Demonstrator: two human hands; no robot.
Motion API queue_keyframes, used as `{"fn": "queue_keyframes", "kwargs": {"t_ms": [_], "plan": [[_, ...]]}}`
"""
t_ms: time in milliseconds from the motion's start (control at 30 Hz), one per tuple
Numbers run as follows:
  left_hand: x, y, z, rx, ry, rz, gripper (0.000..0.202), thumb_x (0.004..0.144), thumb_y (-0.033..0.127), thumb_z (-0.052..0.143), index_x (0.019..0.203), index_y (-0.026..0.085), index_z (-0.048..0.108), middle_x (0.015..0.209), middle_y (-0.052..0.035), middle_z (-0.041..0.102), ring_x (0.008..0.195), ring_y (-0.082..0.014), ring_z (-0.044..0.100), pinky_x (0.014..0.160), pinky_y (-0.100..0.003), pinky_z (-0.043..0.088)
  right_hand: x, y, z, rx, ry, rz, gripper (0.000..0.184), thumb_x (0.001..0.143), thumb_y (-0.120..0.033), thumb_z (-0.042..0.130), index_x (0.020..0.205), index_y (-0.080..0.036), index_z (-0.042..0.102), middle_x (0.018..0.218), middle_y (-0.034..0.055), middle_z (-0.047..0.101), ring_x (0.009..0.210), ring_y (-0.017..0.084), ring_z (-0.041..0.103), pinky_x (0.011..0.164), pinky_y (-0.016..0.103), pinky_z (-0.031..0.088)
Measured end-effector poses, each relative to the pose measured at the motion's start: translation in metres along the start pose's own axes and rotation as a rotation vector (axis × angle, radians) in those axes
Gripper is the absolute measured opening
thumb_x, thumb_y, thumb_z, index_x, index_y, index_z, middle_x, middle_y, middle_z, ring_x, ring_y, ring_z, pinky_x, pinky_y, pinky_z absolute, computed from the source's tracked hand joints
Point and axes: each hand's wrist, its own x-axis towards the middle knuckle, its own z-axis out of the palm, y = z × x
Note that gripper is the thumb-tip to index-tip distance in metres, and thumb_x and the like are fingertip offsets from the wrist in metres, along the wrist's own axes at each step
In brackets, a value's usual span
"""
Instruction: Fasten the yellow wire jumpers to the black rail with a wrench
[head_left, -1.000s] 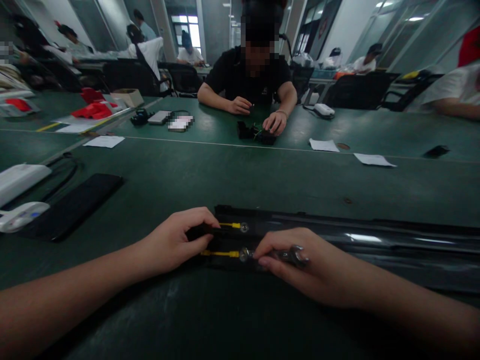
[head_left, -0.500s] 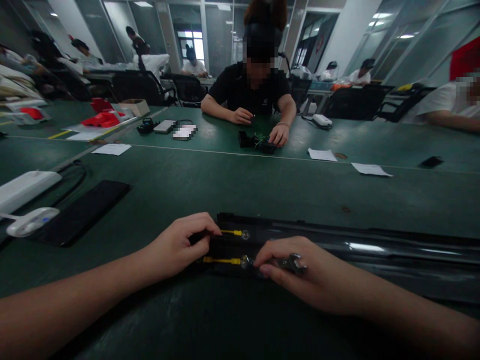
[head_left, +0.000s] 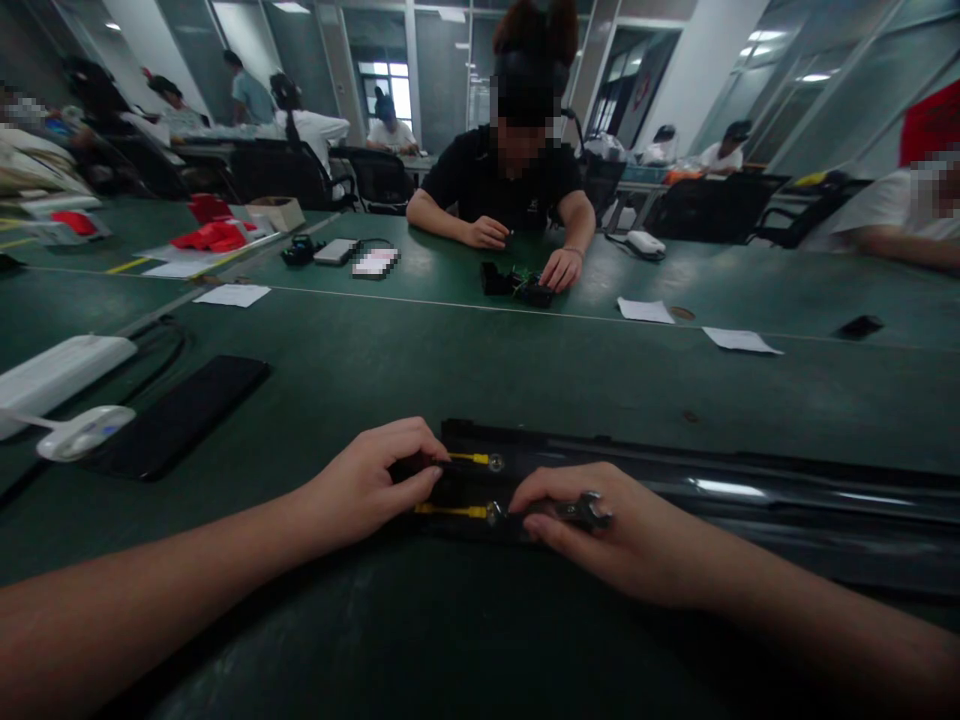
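Note:
A long black panel (head_left: pixel 645 478) with a glossy, ridged surface lies across the table in front of me. Near its left end an upper yellow wire (head_left: pixel 471 458) and a lower yellow wire (head_left: pixel 457 511) each run to a round metal terminal. My left hand (head_left: pixel 386 475) is closed at that end, thumb and forefinger pinched at the upper wire. Wrapped in my right hand (head_left: pixel 607 535) is a metal wrench (head_left: pixel 592 511), one open jaw showing above the palm. Its other end points at the lower terminal (head_left: pixel 494 513); fingers partly hide whether it is seated there.
On the left lie a black phone (head_left: pixel 180 415), a white power strip (head_left: pixel 67 370) and a white plug with cables (head_left: pixel 86 432). Across the green table (head_left: pixel 525 370) a co-worker (head_left: pixel 517 190) handles a black part with green wires (head_left: pixel 517 283). Paper slips (head_left: pixel 645 310) lie along the seam.
The view has shifted slightly. My left thumb has moved up closer to the forefinger. My right hand still holds the wrench by the lower terminal, its jaw turned slightly.

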Motion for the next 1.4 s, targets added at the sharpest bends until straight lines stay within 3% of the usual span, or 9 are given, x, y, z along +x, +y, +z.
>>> {"fn": "queue_keyframes", "kwargs": {"t_ms": [300,567,833,967,1133,1400], "plan": [[-0.001,-0.001,-0.001,-0.026,0.031,-0.01,0.013,0.098,0.025,0.056,0.098,0.019,0.067,0.095,-0.0026,0.064,0.087,-0.016,0.061,0.077,-0.03,0.05,0.0,-0.001,0.0,-0.011,0.042,-0.013,0.015,0.098,-0.023,0.059,0.105,-0.02,0.071,0.096,0.0031,0.076,0.084,0.014,0.07,0.077,0.028,0.053],[0.001,-0.003,-0.001,-0.017,-0.009,0.002,0.014,0.099,0.026,0.054,0.098,0.02,0.066,0.096,-0.0026,0.064,0.087,-0.0157,0.061,0.077,-0.029,0.05,0.0,0.004,0.002,-0.007,0.104,-0.053,0.012,0.095,-0.022,0.061,0.098,-0.019,0.072,0.088,0.0023,0.075,0.076,0.013,0.069,0.071,0.025,0.052],[-0.002,0.003,-0.002,0.04,0.008,0.094,0.012,0.097,0.022,0.055,0.108,0.019,0.061,0.106,-0.005,0.062,0.098,-0.0182,0.06,0.086,-0.032,0.053,-0.001,0.006,0.003,-0.012,0.112,-0.063,0.007,0.094,-0.022,0.065,0.094,-0.018,0.071,0.083,0.0004,0.073,0.071,0.011,0.067,0.066,0.021,0.049],[-0.006,0.007,0.0,0.069,-0.03,0.17,0.025,0.097,0.02,0.054,0.121,0.022,0.062,0.124,-0.0091,0.058,0.114,-0.0224,0.057,0.099,-0.037,0.053,-0.002,0.009,0.004,-0.018,0.12,-0.068,0.007,0.095,-0.024,0.067,0.095,-0.019,0.071,0.084,0.0004,0.074,0.071,0.011,0.067,0.066,0.021,0.049],[-0.008,0.005,0.001,0.127,-0.074,0.229,0.035,0.097,0.01,0.046,0.116,0.028,0.071,0.136,-0.0078,0.053,0.127,-0.0257,0.051,0.109,-0.042,0.047,-0.002,0.007,0.003,-0.01,0.117,-0.069,0.006,0.095,-0.024,0.067,0.097,-0.021,0.071,0.085,-0.0001,0.073,0.071,0.011,0.067,0.066,0.021,0.048],[-0.004,-0.001,0.003,0.212,-0.183,0.306,0.054,0.089,-0.004,0.043,0.117,0.03,0.074,0.141,-0.0078,0.052,0.134,-0.0287,0.046,0.112,-0.052,0.044,-0.004,0.007,0.003,-0.022,0.145,-0.078,0.008,0.095,-0.022,0.065,0.09,-0.018,0.07,0.079,-0.0018,0.07,0.067,0.009,0.063,0.063,0.02,0.045]]}}
